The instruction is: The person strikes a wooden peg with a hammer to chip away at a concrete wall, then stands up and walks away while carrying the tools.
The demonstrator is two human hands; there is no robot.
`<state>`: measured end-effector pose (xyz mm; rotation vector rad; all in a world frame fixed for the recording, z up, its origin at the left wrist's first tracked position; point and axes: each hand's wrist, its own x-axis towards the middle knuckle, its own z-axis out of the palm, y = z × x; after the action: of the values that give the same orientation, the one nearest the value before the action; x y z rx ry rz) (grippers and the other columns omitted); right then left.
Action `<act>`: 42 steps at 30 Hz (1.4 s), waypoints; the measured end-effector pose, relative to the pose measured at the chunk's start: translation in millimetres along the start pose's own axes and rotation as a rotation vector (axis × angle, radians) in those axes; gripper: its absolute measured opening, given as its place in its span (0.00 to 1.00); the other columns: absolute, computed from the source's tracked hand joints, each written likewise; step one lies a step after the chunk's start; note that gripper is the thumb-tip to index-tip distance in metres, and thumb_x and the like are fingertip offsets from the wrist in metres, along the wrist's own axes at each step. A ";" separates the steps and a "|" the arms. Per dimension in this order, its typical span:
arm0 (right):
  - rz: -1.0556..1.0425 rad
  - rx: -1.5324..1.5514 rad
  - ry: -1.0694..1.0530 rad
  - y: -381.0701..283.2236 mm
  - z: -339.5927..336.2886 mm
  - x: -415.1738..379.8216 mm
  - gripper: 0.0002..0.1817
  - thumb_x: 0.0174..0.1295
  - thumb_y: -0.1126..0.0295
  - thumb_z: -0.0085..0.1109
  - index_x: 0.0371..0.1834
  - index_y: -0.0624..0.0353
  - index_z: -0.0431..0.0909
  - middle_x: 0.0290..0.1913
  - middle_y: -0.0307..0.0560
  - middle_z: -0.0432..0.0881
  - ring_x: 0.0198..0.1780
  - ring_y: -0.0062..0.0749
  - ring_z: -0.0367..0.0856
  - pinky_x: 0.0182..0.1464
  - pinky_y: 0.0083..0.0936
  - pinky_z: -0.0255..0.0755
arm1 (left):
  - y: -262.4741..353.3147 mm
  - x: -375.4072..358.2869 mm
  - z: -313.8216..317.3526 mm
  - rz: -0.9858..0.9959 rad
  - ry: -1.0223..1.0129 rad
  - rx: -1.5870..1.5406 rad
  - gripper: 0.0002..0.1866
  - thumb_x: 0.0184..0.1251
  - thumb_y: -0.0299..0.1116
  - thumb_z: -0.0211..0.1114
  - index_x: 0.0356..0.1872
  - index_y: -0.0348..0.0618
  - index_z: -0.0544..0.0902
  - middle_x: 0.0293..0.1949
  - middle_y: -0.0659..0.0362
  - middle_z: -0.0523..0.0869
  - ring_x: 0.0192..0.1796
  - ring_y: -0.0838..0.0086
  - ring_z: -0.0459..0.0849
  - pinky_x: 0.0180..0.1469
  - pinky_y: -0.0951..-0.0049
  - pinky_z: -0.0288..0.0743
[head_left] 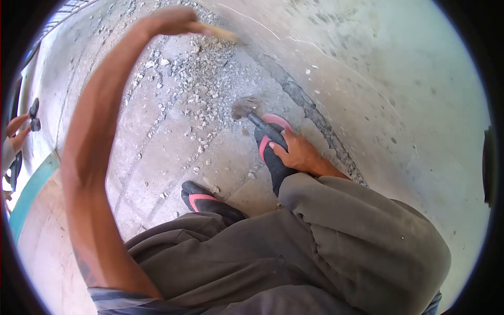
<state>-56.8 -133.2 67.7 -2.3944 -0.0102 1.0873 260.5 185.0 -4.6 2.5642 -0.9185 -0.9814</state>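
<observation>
Stretched out to the top, my left hand is closed around a pale wooden-handled tool. Motion smears that tool's far end, hiding its kind, near the foot of the wall. My right hand grips the dark handle of a hammer low beside my right knee. The hammer's dusty head overlaps the floor just beyond my right foot, which wears a dark sock and a pink-strapped sandal. Broken grey rubble lies scattered between the two tools.
A rough broken channel runs along the base of the pale wall. My left foot rests on the dusty concrete floor. Another person's hand shows at the left edge, above a teal strip.
</observation>
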 end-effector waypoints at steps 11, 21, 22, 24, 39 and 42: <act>0.036 0.023 0.009 -1.4 -2.0 -2.2 0.31 0.65 0.51 0.55 0.49 0.77 0.73 0.35 0.78 0.79 0.42 0.71 0.80 0.46 0.51 0.75 | -44.4 -4.0 -7.1 -0.138 0.224 0.315 0.31 0.61 0.66 0.60 0.28 0.43 0.88 0.24 0.49 0.84 0.26 0.56 0.84 0.29 0.59 0.75; 0.063 -0.014 -0.048 -11.1 -7.5 -1.2 0.29 0.65 0.52 0.55 0.47 0.76 0.74 0.38 0.79 0.79 0.43 0.70 0.80 0.48 0.51 0.74 | 58.8 27.1 39.0 0.007 0.072 -0.007 0.41 0.55 0.75 0.57 0.36 0.39 0.87 0.30 0.50 0.87 0.35 0.58 0.86 0.42 0.56 0.78; 0.066 -0.006 -0.039 -9.6 -5.8 -2.7 0.29 0.65 0.52 0.55 0.47 0.76 0.74 0.38 0.79 0.79 0.43 0.70 0.80 0.48 0.51 0.74 | 27.2 28.1 33.5 -0.020 0.118 -0.045 0.42 0.52 0.76 0.57 0.33 0.38 0.86 0.25 0.50 0.84 0.28 0.62 0.85 0.33 0.58 0.76; 0.063 0.004 -0.008 -8.9 -6.6 -2.7 0.29 0.65 0.52 0.55 0.47 0.76 0.74 0.39 0.79 0.79 0.43 0.70 0.80 0.48 0.51 0.73 | -41.1 28.3 9.0 -0.170 0.214 0.451 0.39 0.54 0.75 0.58 0.29 0.40 0.85 0.17 0.56 0.79 0.16 0.68 0.75 0.20 0.66 0.70; 0.061 0.021 0.014 -1.9 -1.5 -3.5 0.31 0.65 0.51 0.54 0.49 0.77 0.73 0.39 0.79 0.79 0.44 0.71 0.80 0.50 0.50 0.74 | -31.4 -1.5 2.7 -0.153 0.272 0.251 0.32 0.64 0.64 0.61 0.24 0.39 0.85 0.20 0.51 0.83 0.21 0.65 0.81 0.25 0.60 0.71; 0.088 0.050 -0.058 -7.0 -7.8 -3.1 0.31 0.65 0.51 0.54 0.49 0.77 0.74 0.40 0.78 0.80 0.46 0.70 0.80 0.50 0.50 0.73 | -21.0 -22.3 -7.6 -0.108 0.157 -0.110 0.31 0.67 0.61 0.61 0.39 0.36 0.85 0.22 0.54 0.82 0.20 0.73 0.77 0.24 0.64 0.71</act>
<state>-52.1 -131.2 77.4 -2.3376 0.1020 1.1828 262.7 215.5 3.5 2.5770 -0.6720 -0.8191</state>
